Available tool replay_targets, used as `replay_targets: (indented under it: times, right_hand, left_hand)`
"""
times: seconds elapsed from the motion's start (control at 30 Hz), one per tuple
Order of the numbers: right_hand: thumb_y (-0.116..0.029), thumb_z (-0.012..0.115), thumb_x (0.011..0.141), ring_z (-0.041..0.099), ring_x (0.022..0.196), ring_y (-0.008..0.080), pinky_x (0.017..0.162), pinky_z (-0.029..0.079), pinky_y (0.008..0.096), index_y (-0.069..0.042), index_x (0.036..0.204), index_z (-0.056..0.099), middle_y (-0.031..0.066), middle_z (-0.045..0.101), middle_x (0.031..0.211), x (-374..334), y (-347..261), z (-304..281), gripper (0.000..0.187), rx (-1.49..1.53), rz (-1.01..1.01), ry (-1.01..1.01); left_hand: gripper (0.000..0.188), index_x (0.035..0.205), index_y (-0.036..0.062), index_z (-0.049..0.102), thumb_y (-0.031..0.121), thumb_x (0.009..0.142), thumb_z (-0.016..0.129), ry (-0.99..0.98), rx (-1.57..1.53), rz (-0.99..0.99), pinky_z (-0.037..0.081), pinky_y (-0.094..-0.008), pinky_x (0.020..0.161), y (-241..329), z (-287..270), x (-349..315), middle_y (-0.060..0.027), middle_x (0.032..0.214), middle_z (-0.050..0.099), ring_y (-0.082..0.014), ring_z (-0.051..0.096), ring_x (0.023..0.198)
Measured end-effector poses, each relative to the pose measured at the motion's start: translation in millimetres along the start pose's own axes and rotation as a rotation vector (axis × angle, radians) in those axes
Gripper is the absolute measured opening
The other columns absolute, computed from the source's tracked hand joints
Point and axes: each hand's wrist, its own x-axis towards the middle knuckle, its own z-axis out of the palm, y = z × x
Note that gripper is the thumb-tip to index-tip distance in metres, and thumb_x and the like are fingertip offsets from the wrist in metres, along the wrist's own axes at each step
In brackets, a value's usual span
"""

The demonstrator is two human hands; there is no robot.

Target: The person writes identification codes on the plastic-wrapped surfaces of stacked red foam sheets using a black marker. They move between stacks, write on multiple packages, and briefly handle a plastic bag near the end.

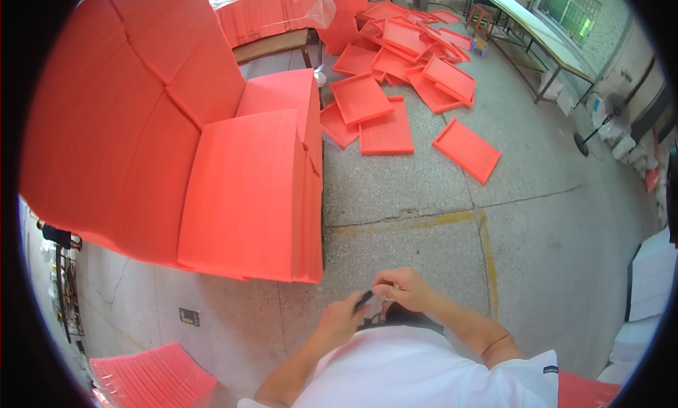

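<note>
In front of my waist my two hands are close together, a small gap between them. My left hand (340,316) is closed round a small black object (364,300), too small to name. My right hand (406,289) is closed too, fingertips pinched at something small and pale that I cannot make out. Below the fingers, a pale, thin bit of material (373,308) shows against my dark clothing. Ahead and to the left stands a stack of red foam sheets (240,196), apart from both hands.
Taller red foam stacks (106,126) rise at the left. Shallow red foam trays (466,148) lie scattered and heaped on the concrete floor (424,246). A long workbench (537,34) and a standing fan (600,122) line the right side. More red sheets (152,376) lie at lower left.
</note>
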Motion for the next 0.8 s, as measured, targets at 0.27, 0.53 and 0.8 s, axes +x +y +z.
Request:
replay_targets:
  times: [0.27, 0.53, 0.8]
  right_hand:
    - [-0.012, 0.065, 0.097, 0.053, 0.071, 0.0055, 0.064, 0.044, 0.0228, -0.003, 0.092, 0.064, -0.0025, 0.059, 0.076, 159.1, 26.7, -152.3, 0.011, 0.238, 0.026, 0.225]
    - [-0.011, 0.066, 0.095, 0.051, 0.067, 0.006, 0.06, 0.042, 0.0252, -0.002, 0.084, 0.064, -0.0022, 0.058, 0.071, 376.1, 52.1, -251.1, 0.014, 0.033, -0.02, 0.143]
    - [-0.01, 0.063, 0.098, 0.051, 0.062, 0.0048, 0.056, 0.04, 0.024, -0.003, 0.081, 0.062, -0.0036, 0.056, 0.066, 585.7, 43.4, -408.5, 0.018, -0.159, -0.035, 0.335]
  left_hand:
    - [0.025, 0.112, 0.0045, 0.065, 0.023, 0.095, 0.068, 0.58, 0.229, -0.274, 0.047, -0.0398, 0.063, 39.7, -188.0, 89.1, -0.019, 0.076, 0.062, -0.0301, 0.06, 0.065]
    - [0.017, 0.098, 0.0022, 0.062, 0.018, 0.095, 0.068, 0.651, 0.454, -0.198, 0.042, -0.0424, 0.055, 33.2, -331.4, 239.0, -0.0187, 0.068, 0.058, -0.0351, 0.058, 0.06]
    - [0.012, 0.093, 0.0051, 0.06, 0.017, 0.094, 0.061, 0.376, 0.646, 0.036, 0.05, -0.0547, 0.066, 30.7, -433.5, 473.8, -0.0181, 0.086, 0.064, -0.0411, 0.066, 0.077]
